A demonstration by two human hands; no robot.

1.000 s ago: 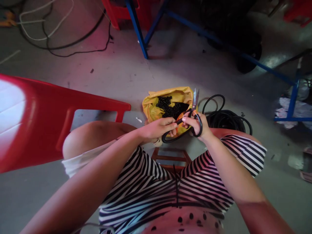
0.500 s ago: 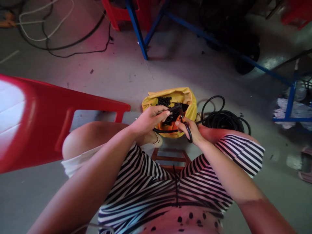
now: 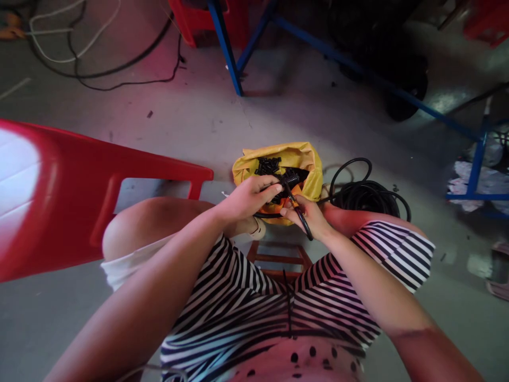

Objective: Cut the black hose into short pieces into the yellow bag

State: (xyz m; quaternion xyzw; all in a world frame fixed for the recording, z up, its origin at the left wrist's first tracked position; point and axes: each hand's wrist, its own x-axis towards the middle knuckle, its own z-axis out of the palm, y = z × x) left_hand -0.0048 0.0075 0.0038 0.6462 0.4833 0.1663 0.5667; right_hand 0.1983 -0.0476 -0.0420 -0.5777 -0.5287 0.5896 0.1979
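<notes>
Left hand: grip closed, thumb against fingers, pinching black tubing over the bag. Most of the held part is hidden by the fingers.

Right hand: grip closed around the handles of scissors, orange at the pivot, black loop sticking out below the palm. Blades point up-left and reach the left fingertips. Can't tell how far apart the blades are, too dark there.

Just past the blades: a dark, ribbed-looking piece. Can't tell if it's joined to the tubing.

Under both hands: yellow bag on the floor, mouth open, pile of short black pieces inside, some orange showing near the scissors.

Right of bag: coil of black hose on the floor, one loop sticking up beyond it, near the right knee.

Further out: small wooden stool between the legs, big red plastic stool at left, blue metal frame ahead, loose cables far left, crumpled white plastic far right.
</notes>
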